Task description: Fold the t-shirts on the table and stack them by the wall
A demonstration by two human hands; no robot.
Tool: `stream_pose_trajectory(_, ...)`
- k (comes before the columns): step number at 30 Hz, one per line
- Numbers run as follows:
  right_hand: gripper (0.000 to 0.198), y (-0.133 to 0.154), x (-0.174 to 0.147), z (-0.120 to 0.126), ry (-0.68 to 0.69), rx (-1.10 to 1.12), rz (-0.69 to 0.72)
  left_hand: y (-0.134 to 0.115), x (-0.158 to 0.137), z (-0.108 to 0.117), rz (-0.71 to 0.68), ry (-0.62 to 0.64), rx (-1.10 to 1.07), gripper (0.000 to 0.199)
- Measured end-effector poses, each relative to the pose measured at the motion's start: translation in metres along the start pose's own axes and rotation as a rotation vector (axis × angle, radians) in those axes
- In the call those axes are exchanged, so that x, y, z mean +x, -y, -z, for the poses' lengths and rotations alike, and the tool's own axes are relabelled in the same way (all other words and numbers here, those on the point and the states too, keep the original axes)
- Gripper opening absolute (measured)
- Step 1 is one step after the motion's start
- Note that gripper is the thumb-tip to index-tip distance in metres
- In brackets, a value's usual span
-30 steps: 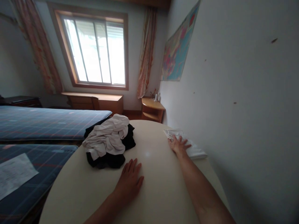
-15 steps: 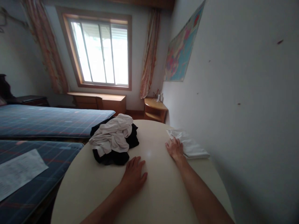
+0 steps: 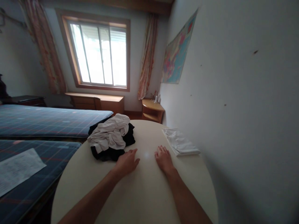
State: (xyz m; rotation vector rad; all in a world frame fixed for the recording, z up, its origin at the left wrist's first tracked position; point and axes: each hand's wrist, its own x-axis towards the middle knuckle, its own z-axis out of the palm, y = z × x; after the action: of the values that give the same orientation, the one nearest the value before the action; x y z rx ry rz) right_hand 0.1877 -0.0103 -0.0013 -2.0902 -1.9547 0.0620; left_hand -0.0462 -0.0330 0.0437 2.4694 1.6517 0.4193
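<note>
On the round cream table (image 3: 144, 189) lies a crumpled heap of clothes, a light grey-white garment (image 3: 108, 133) on top of a black one (image 3: 105, 155). My left hand (image 3: 127, 162) is at the near right edge of this heap, in front of the black cloth, with fingers apart and nothing held. Whether it touches the cloth I cannot tell. Flat on the tabletop, my right hand (image 3: 164, 158) has its fingers stretched out, just left of a folded white garment (image 3: 181, 142) and apart from it. That garment lies at the table's right edge.
A white wall (image 3: 245, 124) with a map (image 3: 179, 49) runs close along the right. Two plaid mattresses (image 3: 53, 119) stand to the left, a paper sheet (image 3: 21, 169) on the nearer one. Beyond the table are a wooden corner shelf (image 3: 153, 105) and a low desk (image 3: 109, 101).
My right hand has come off the folded white garment and moved left onto the bare tabletop. My left hand has shifted up and left toward the clothes heap. The view has turned slightly right.
</note>
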Motion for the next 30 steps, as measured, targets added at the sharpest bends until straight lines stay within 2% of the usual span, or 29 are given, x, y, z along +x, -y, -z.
stream_pose_trajectory(1,0.058,-0.001,-0.002,0.001,0.013,0.009,0.011,0.004,0.006,0.005,0.036,-0.075,0.034,0.051)
stream_pose_trajectory(3,0.06,-0.005,-0.003,0.003,0.042,0.021,0.033,0.016,0.016,0.009,0.127,-0.302,0.113,0.049)
stream_pose_trajectory(5,0.061,-0.009,-0.004,0.005,0.072,0.032,0.056,0.031,0.022,0.004,0.228,-0.521,0.172,0.052)
stream_pose_trajectory(6,0.062,-0.011,-0.003,0.005,0.084,0.037,0.068,0.04,0.023,0.0,0.261,-0.588,0.191,0.053)
stream_pose_trajectory(10,0.062,-0.016,-0.002,0.007,0.105,0.031,0.106,0.067,0.022,-0.019,0.259,-0.636,0.197,0.055)
stream_pose_trajectory(13,0.063,-0.018,-0.002,0.007,0.121,0.022,0.116,0.077,0.025,-0.022,0.246,-0.678,0.139,0.055)
stream_pose_trajectory(17,0.063,-0.02,-0.003,0.007,0.127,0.039,0.124,0.076,0.031,-0.015,0.161,-0.797,0.027,0.055)
stream_pose_trajectory(20,0.061,-0.021,-0.002,0.006,0.109,0.073,0.14,0.065,0.029,-0.01,0.02,-0.89,-0.064,0.059)
stream_pose_trajectory(23,0.055,-0.021,-0.001,0.006,0.083,0.126,0.159,0.043,0.018,-0.008,-0.147,-0.903,-0.084,0.056)
stream_pose_trajectory(25,0.05,-0.019,-0.001,0.009,0.061,0.186,0.165,0.025,0.008,-0.007,-0.269,-0.853,-0.087,0.05)
stream_pose_trajectory(27,0.046,-0.015,-0.002,0.014,0.032,0.265,0.168,0.008,-0.003,-0.005,-0.407,-0.733,-0.113,0.043)
stream_pose_trajectory(30,0.045,-0.008,-0.006,0.023,-0.021,0.37,0.176,-0.011,-0.013,-0.001,-0.583,-0.482,-0.157,0.038)
